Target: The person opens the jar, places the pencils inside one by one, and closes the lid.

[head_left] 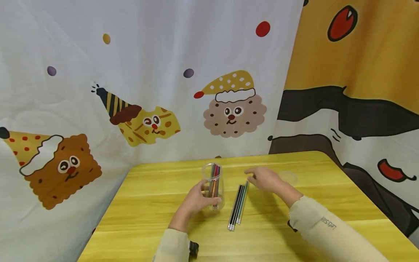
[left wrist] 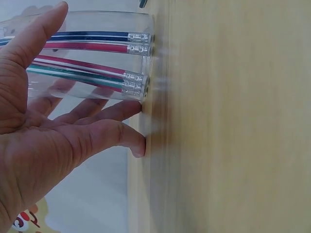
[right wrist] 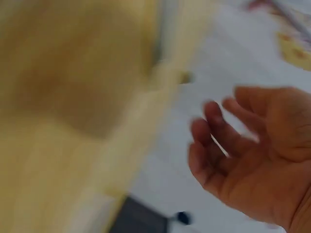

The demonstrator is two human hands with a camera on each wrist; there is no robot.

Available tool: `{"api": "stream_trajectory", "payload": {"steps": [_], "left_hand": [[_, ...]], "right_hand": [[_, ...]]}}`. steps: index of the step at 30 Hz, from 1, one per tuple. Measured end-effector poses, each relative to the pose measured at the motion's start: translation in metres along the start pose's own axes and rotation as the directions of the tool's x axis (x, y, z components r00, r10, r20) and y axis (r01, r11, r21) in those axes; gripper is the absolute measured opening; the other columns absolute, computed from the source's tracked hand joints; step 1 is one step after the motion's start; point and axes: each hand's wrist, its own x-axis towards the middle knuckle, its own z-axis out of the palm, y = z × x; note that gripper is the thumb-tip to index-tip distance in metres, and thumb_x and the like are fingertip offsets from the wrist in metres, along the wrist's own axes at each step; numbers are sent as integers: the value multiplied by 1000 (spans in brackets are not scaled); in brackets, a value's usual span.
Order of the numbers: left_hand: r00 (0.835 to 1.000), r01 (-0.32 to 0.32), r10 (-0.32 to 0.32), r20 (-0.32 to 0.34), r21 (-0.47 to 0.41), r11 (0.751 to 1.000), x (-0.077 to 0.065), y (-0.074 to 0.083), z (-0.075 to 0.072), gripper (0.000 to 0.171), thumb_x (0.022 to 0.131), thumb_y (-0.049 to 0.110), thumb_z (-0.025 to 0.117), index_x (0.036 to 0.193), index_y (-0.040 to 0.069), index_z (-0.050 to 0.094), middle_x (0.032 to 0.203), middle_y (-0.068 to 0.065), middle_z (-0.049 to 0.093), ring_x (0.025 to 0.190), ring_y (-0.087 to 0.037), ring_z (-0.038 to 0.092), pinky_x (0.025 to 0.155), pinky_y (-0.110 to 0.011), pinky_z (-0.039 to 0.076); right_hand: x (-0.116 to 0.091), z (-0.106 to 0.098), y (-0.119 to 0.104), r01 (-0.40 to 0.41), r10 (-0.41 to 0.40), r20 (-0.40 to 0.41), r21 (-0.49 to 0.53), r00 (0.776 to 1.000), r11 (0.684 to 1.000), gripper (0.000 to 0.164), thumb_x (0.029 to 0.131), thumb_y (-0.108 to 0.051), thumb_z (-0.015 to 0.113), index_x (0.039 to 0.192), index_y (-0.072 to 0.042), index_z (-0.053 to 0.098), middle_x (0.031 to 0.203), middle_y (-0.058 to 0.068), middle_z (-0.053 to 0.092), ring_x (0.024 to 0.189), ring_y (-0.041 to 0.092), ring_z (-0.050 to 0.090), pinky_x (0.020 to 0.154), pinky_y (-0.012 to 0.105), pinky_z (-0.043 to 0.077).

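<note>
A clear cylindrical jar (head_left: 221,194) stands upright on the table with several pencils (head_left: 214,182) inside. My left hand (head_left: 195,198) holds the jar low on its side, thumb across the front and fingers behind. In the left wrist view, the pencils (left wrist: 92,47) in the jar are dark blue, red and green with silver ferrules at the jar's bottom. To the right of the jar lie several loose pencils (head_left: 236,209), black and green, side by side. My right hand (head_left: 266,179) hovers just past their far ends, fingers loosely bent, holding nothing.
A clear round lid (head_left: 288,177) lies on the yellow wood-grain table (head_left: 157,203), behind and right of my right hand. A printed cartoon curtain (head_left: 170,54) hangs behind the table's far edge.
</note>
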Motion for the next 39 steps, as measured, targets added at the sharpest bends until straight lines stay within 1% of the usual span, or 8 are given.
{"api": "stream_trajectory", "payload": {"steps": [4, 12, 18, 26, 29, 33, 37, 39], "left_hand": [[1000, 4, -4, 10, 7, 1000, 1, -1, -3, 93, 87, 35, 92, 164, 21, 41, 149, -21, 57, 126, -37, 66, 105, -59, 57], [1000, 9, -9, 14, -5, 1000, 3, -1, -4, 94, 87, 33, 92, 165, 20, 40, 151, -23, 58, 131, -38, 64, 108, -60, 55], [1000, 5, -5, 9, 1, 1000, 2, 0, -3, 93, 87, 33, 92, 164, 20, 41, 149, -22, 60, 129, -37, 65, 107, -59, 56], [1000, -11, 11, 12, -11, 1000, -1, 0, 0, 88, 88, 32, 91, 162, 19, 44, 160, -24, 51, 145, -47, 54, 116, -67, 47], [1000, -11, 11, 3, -6, 1000, -1, 0, 0, 87, 88, 32, 91, 161, 19, 45, 159, -24, 52, 145, -47, 53, 116, -67, 46], [1000, -1, 1, 3, -5, 1000, 0, -1, 1, 91, 88, 32, 91, 163, 16, 43, 161, -25, 51, 147, -47, 51, 117, -67, 46], [1000, 7, -7, 4, 3, 1000, 0, -1, 0, 94, 87, 32, 92, 164, 13, 40, 161, -26, 50, 148, -47, 50, 118, -66, 46], [1000, 7, -7, 2, 5, 1000, -1, -1, -2, 94, 87, 31, 92, 164, 12, 40, 160, -26, 51, 147, -47, 51, 117, -65, 46]], "right_hand": [[-7, 25, 26, 31, -17, 126, -115, 992, 993, 48, 104, 0, 58, 151, -10, 62, 120, 25, 76, 67, 16, 55, 53, 27, 38], [-11, 34, 28, 26, -7, 79, -239, 997, 971, 45, 102, 2, 59, 143, -14, 70, 131, 26, 72, 116, 45, 70, 73, 45, 62], [-11, 36, 29, -9, 2, -39, -192, 999, 981, 21, 105, -16, 65, 123, -10, 75, 110, 14, 80, 92, 30, 76, 72, 46, 62], [-16, 44, 31, -152, 148, -32, -227, 988, 962, 17, 99, -29, 77, 90, -15, 73, 86, 2, 73, 70, 16, 62, 61, 39, 53], [-15, 42, 29, -198, 198, -21, -196, 980, 961, 10, 97, -18, 76, 102, -12, 72, 94, 4, 74, 72, 19, 62, 60, 39, 53], [-16, 28, 22, -231, 230, -20, -85, 973, 969, 39, 97, -13, 73, 134, -9, 65, 87, 7, 72, 61, 19, 55, 51, 32, 44], [-14, -11, -1, -86, 99, -205, 76, 974, 993, 49, 101, -11, 67, 150, -11, 57, 77, 6, 72, 52, 13, 47, 47, 26, 36], [-12, -37, -22, 65, -12, -401, 120, 916, 991, 44, 102, -9, 67, 145, -10, 61, 80, 7, 77, 54, 12, 50, 49, 24, 39]]}}
